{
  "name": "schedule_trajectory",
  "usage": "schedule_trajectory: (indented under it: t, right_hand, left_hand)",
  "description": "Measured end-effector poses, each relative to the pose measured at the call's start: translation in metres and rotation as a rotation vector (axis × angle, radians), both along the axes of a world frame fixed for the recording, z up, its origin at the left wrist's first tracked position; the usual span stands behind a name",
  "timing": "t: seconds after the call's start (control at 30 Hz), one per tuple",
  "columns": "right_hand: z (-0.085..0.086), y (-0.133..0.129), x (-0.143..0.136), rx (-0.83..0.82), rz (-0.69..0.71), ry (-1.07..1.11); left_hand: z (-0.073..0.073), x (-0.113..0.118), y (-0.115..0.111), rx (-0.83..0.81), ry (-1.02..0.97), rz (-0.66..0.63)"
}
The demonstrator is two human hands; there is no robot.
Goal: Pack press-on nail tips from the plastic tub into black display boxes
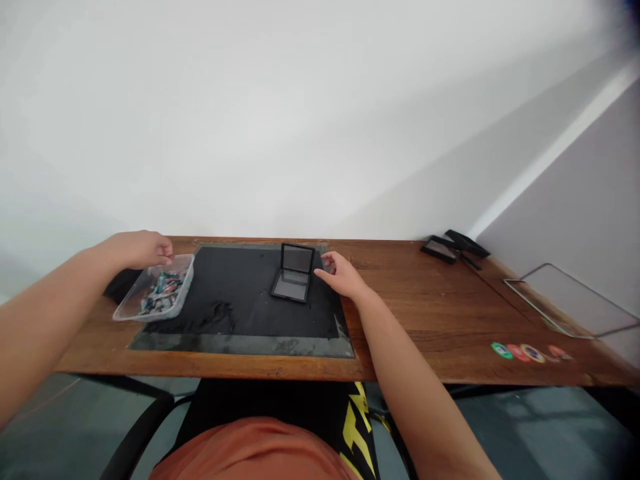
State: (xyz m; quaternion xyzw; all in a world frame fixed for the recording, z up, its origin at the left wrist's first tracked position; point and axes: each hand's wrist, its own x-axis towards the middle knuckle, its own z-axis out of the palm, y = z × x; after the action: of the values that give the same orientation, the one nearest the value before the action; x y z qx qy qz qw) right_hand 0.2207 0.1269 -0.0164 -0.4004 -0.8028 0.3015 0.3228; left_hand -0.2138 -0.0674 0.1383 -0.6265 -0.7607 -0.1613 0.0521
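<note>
A clear plastic tub [183,293] holding many small dark, red and teal pieces stands at the left of the table. Over the tub's back edge is my left hand [153,249], its fingers pinched together; what they hold, if anything, is too small to name. An open black case [293,285] with a raised lid rests on the black mat [250,320]. Just right of that lid, my right hand [340,273] has thumb and fingers apart, with nothing between them.
Black cases [440,249] lie at the table's back right. Round coloured stickers [517,352] are near the front right edge. A thin metal frame [535,313] leans at the far right. A dark object [119,287] sits behind the tub. The wall rises behind the table.
</note>
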Motion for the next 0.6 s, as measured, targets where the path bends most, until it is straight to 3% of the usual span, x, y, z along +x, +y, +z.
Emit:
schedule_trajectory:
  t: [0.13,0.2,0.27,0.33,0.4,0.5,0.6]
  right_hand:
    - [0.002,-0.004,-0.001,0.017,-0.005,0.009]
    - [0.004,-0.005,-0.001,0.026,-0.008,0.012]
    - [0.005,-0.006,-0.002,0.033,-0.007,0.016]
    - [0.007,-0.008,-0.003,0.050,0.007,0.029]
    - [0.010,-0.010,-0.003,0.115,0.052,0.079]
    - [0.014,-0.017,-0.006,0.174,0.105,0.163]
    - [0.017,-0.028,-0.013,0.202,0.191,0.194]
  left_hand:
    - [0.028,0.020,0.011,-0.258,0.123,0.090]
    - [0.034,0.040,0.018,-0.221,0.157,0.092]
    - [0.030,0.068,0.027,-0.156,0.110,0.029]
    - [0.013,0.101,0.038,-0.092,-0.033,-0.080]
    - [-0.013,0.133,0.049,0.033,-0.171,-0.191]
    - [-0.061,0.166,0.059,0.205,-0.122,-0.381]
    - [-0.101,0.175,0.059,0.330,-0.041,-0.567]
